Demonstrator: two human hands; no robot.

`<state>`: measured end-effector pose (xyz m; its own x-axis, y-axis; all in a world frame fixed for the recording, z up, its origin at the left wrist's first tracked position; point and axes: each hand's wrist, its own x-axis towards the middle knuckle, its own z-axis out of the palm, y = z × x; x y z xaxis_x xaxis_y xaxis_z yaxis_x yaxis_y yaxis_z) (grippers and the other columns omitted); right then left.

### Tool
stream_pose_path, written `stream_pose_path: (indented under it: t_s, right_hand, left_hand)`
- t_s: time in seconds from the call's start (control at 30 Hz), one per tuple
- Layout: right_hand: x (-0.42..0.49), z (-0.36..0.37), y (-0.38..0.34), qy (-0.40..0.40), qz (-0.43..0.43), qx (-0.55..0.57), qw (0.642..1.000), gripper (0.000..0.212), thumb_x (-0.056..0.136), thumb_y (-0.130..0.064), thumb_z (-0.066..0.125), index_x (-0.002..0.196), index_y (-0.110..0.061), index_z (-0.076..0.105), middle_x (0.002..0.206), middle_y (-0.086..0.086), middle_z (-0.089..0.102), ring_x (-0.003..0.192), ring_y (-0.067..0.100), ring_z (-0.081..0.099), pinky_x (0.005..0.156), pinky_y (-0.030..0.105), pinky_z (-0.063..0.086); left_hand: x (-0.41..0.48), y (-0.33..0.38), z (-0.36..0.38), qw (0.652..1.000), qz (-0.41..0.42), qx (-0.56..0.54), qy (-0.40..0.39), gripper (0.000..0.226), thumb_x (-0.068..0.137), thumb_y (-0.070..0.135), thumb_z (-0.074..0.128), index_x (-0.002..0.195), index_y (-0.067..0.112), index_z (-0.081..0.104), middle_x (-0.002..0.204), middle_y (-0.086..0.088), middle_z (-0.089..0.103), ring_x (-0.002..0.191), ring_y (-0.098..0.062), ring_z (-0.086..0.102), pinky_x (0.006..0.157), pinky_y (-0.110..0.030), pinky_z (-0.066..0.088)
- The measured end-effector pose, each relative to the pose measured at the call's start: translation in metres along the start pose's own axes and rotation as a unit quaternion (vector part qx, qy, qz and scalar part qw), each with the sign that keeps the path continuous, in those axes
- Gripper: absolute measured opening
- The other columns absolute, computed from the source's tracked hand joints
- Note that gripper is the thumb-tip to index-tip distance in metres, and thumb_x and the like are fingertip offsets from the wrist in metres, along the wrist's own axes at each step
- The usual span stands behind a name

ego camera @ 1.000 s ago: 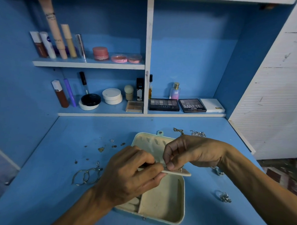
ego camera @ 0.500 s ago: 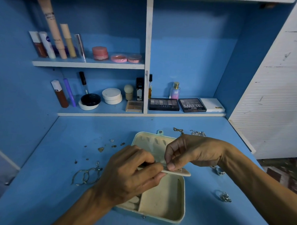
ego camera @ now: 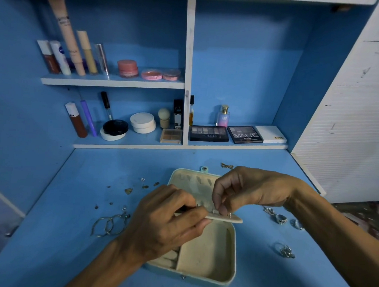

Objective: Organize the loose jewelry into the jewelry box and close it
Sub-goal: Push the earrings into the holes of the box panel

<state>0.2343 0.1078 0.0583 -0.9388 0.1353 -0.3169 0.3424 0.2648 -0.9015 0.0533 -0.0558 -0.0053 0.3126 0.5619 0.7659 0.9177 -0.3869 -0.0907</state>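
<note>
On the far shelf, a dark palette [ego camera: 209, 133] reads "NUDES", its neighbour [ego camera: 245, 134] "MATTE", a white case [ego camera: 270, 134] "NUDE", and a small bottle [ego camera: 222, 117] "SB". Nearer, on the blue desk [ego camera: 60, 246], the jewelry box [ego camera: 209, 257] lies open. The left hand [ego camera: 163, 224] pinches its cream panel [ego camera: 233, 219]; the right hand [ego camera: 247, 189] pinches a stud [ego camera: 229, 214] there. Hoops [ego camera: 109, 225] lie left, rings [ego camera: 286, 251] right.

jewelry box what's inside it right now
Big compartment of the jewelry box looks bare; ring rolls show beside it. The left hand and right hand hold a studded panel above, hiding the middle and left part.
</note>
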Motion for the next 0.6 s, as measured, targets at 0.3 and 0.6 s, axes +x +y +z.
stream_pose_path:
  t_s: [0.3,0.6]
  right_hand:
    - [-0.0058,0.0022,-0.0015,0.063,-0.030,-0.021,0.997,0.014,0.087,0.007,0.070,0.098,-0.002,0.074,0.090,0.008,0.076,0.084,0.013,0.069,0.082,0.024,0.052]
    - [-0.0095,0.0081,-0.0086,0.059,-0.031,-0.127,0.990,0.011,0.093,-0.008,0.069,0.093,-0.019,0.072,0.086,-0.008,0.072,0.083,0.005,0.064,0.082,0.019,0.048]
  left_hand:
    - [0.0000,-0.0006,0.0002,1.000,-0.002,-0.010,0.000,0.018,0.091,0.029,0.076,0.081,0.013,0.074,0.076,-0.002,0.058,0.063,-0.017,0.051,0.057,-0.032,0.044]
    - [0.0000,-0.0005,0.0000,1.000,-0.005,-0.008,-0.007,0.018,0.091,0.028,0.076,0.082,0.014,0.075,0.075,-0.002,0.059,0.063,-0.016,0.051,0.056,-0.033,0.045]
